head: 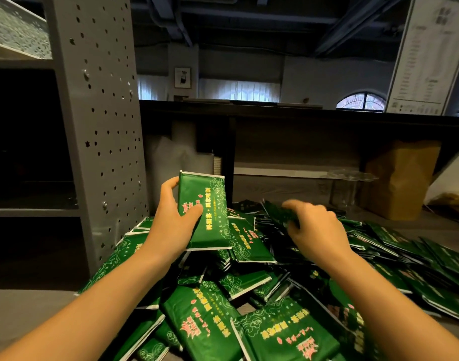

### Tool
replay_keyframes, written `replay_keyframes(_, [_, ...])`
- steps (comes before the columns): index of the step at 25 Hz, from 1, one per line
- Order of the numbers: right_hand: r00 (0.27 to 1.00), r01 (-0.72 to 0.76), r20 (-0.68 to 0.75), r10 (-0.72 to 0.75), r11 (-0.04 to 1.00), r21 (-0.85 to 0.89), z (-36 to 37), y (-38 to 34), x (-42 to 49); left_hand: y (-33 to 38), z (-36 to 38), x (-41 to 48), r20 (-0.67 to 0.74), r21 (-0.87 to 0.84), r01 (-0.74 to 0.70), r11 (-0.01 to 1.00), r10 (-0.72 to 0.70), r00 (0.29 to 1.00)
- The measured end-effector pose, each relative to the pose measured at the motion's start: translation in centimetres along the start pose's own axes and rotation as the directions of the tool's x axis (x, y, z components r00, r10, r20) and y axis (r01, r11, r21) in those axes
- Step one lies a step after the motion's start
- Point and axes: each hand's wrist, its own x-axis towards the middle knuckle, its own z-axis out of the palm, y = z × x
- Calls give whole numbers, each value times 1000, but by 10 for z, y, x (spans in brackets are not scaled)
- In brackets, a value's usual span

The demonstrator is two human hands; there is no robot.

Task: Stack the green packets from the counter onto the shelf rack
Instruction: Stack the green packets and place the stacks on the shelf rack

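Observation:
A big heap of green packets point(252, 303) covers the grey counter point(28, 316). My left hand point(171, 220) grips one green packet point(210, 209) upright above the heap, thumb across its printed front. To the right, my right hand point(314, 227) reaches into the heap and its curled fingers pinch the edge of a darker packet point(278, 213); that hand is blurred. The grey perforated shelf rack point(101, 126) stands at the left, with a dark shelf opening point(28, 165) beside my left hand.
A brown paper bag point(402, 178) and clear plastic cups point(345, 188) stand at the back right of the counter. A dark raised ledge point(301, 110) runs behind the heap. A white menu board point(429, 56) leans at the upper right.

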Motion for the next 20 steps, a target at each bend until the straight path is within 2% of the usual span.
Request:
replay_keyframes(2, [989,3,-140,45,946,323,-2,3,2,2,1,-1,-10,-19,23,1000,-23,1000])
replay_keyframes(3, [982,25,-177,72,868,496,-4,2,2,2,2,-2,-11,-30,44,999,-44,999])
replay_keyframes(5, [983,47,-151,101,662,748,-7,-6,1,2,4,-2,-9,-48,93,995,-94,996])
replay_keyframes(7, [995,31,-70,70,447,894,-8,-17,-4,2,6,-2,-14,-75,139,987,-141,990])
replay_keyframes(9, [999,-13,2,35,314,949,-4,-26,-8,3,9,-4,-4,-124,169,978,-171,985])
replay_keyframes(14, [997,-70,65,28,270,960,14,-51,-20,11,20,-14,81,-379,211,901,-194,978])
replay_keyframes(16, [996,-93,87,32,299,950,22,-60,-26,9,23,-18,92,-328,176,928,-154,984])
replay_keyframes(20, [997,-60,71,-11,419,906,29,-70,-38,5,25,-24,74,-176,89,980,-77,994])
